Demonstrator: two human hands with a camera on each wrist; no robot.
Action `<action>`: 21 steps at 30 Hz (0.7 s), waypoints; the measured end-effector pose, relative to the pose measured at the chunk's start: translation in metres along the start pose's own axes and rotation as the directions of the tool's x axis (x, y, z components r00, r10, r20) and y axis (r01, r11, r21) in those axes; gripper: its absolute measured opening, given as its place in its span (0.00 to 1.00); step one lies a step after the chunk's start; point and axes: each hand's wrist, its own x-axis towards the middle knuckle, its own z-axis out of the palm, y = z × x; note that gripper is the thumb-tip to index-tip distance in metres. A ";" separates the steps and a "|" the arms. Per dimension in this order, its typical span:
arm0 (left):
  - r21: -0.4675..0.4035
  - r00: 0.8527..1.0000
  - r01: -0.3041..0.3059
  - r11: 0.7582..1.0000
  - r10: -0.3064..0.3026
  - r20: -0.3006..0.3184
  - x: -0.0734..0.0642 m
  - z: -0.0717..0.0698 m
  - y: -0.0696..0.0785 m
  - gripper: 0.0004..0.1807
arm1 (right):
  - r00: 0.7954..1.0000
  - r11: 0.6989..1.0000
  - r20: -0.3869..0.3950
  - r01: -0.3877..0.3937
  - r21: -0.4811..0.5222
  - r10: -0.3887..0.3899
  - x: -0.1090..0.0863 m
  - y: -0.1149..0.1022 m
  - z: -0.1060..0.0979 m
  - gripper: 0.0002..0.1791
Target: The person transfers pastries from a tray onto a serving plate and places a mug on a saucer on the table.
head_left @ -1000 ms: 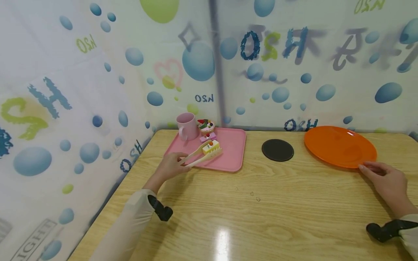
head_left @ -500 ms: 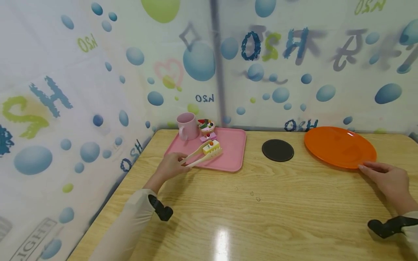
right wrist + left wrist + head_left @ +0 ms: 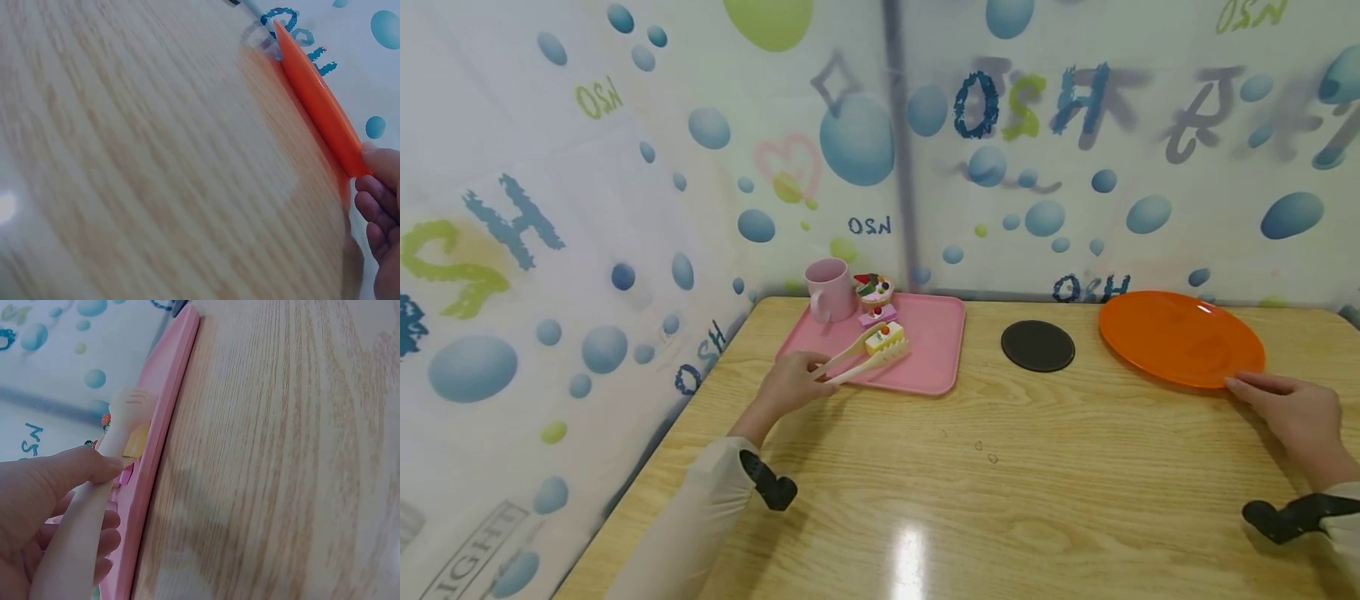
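My left hand [image 3: 793, 383] grips cream-coloured tongs [image 3: 871, 363], whose two arms reach over the pink tray. Between the tong tips sits a small yellow toy cake [image 3: 883, 340] with a red-orange topping. In the left wrist view the thumb presses along one arm of the tongs [image 3: 84, 525], and the yellow cake [image 3: 136, 441] shows partly behind it. Far to the right, my right hand [image 3: 1292, 417] pinches the near rim of an orange plate [image 3: 1180, 337]. Thumb above and fingers below hold that plate [image 3: 322, 103] in the right wrist view.
The pink tray [image 3: 936, 350] also carries a pink mug [image 3: 831, 292], a toy cupcake [image 3: 875, 291] and a pink-purple cake piece [image 3: 878, 316]. A round black coaster [image 3: 1037, 345] lies between tray and plate. A patterned curtain [image 3: 1000, 217] borders the table [image 3: 970, 500] behind and at left.
Almost nothing differs. The right hand and wrist have shifted very slightly while holding the plate rim; the left hand, tongs and cake stay in place.
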 end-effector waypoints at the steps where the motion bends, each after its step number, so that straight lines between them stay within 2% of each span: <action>1: -0.002 1.000 0.001 1.000 -0.001 0.000 0.000 0.000 0.000 0.20 | 1.000 1.000 -0.001 0.000 -0.003 0.000 0.000 -0.001 0.000 0.40; 12: 0.009 1.000 0.000 1.000 0.000 -0.006 -0.002 -0.001 0.001 0.18 | 0.999 1.000 -0.045 0.015 0.013 -0.014 -0.002 -0.001 0.004 0.37; 21: -0.005 1.000 0.003 1.000 -0.003 -0.014 -0.003 -0.001 0.001 0.17 | 0.999 1.000 -0.051 -0.004 0.030 0.006 -0.003 -0.002 0.005 0.38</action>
